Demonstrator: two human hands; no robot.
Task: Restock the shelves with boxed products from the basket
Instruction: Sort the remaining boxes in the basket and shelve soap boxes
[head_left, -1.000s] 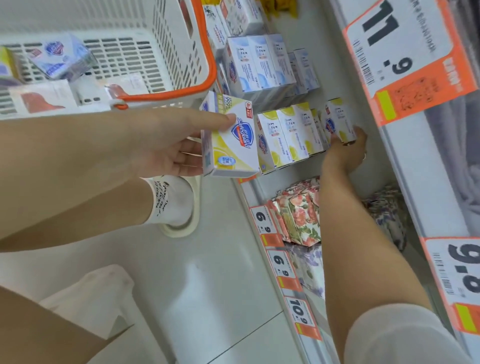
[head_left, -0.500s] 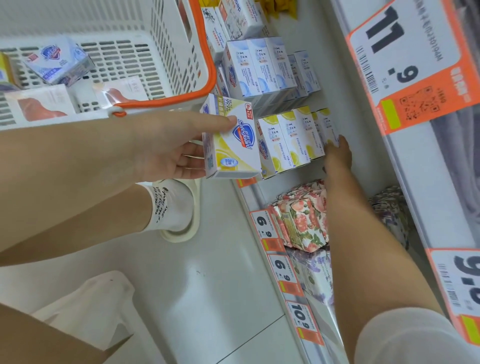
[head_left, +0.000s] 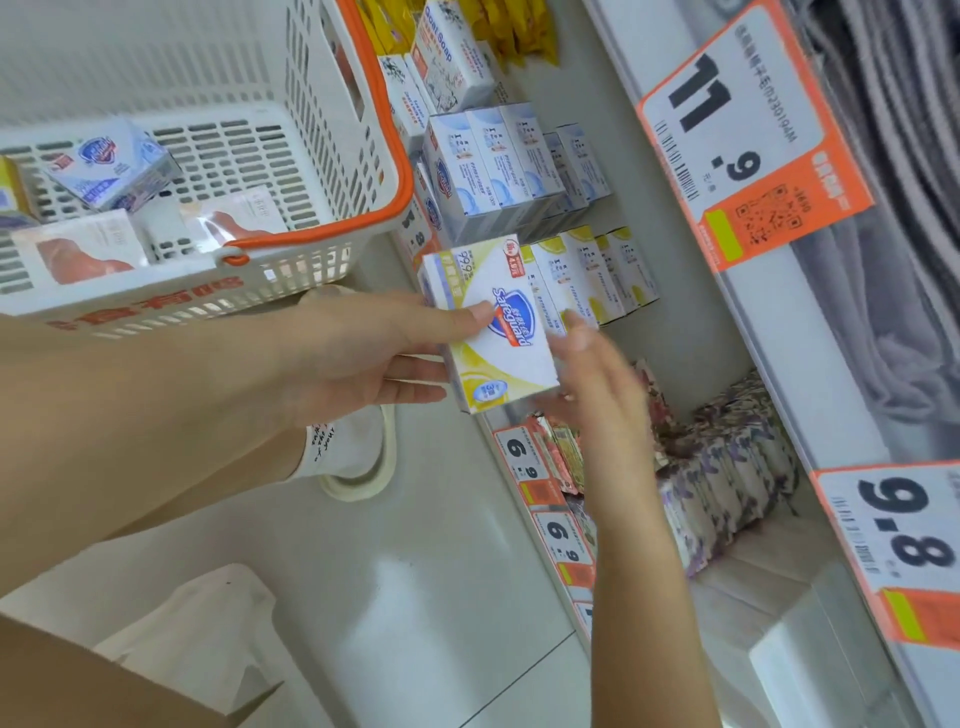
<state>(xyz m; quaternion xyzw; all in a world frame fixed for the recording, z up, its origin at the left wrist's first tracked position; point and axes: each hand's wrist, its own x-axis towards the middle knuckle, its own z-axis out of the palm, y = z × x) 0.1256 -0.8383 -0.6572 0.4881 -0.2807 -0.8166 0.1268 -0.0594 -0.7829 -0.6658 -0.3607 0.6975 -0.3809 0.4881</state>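
Box (head_left: 496, 332) pinched in our left hand (head_left: 358, 358), long axis toward shelf (head_left: 691, 332) front edge; right hand (head_left: 597, 384) open, just beside.

The right hand (head_left: 587, 374) has been drawn back from the row of yellow boxes on the shelf (head_left: 587, 273), where a box was being pushed into place a second ago, and brought left to the yellow soap box (head_left: 493, 325) gripped by the left hand (head_left: 363, 358). Its fingers are now spread just beside that box's right and near edges; contact cannot be told through the blur.
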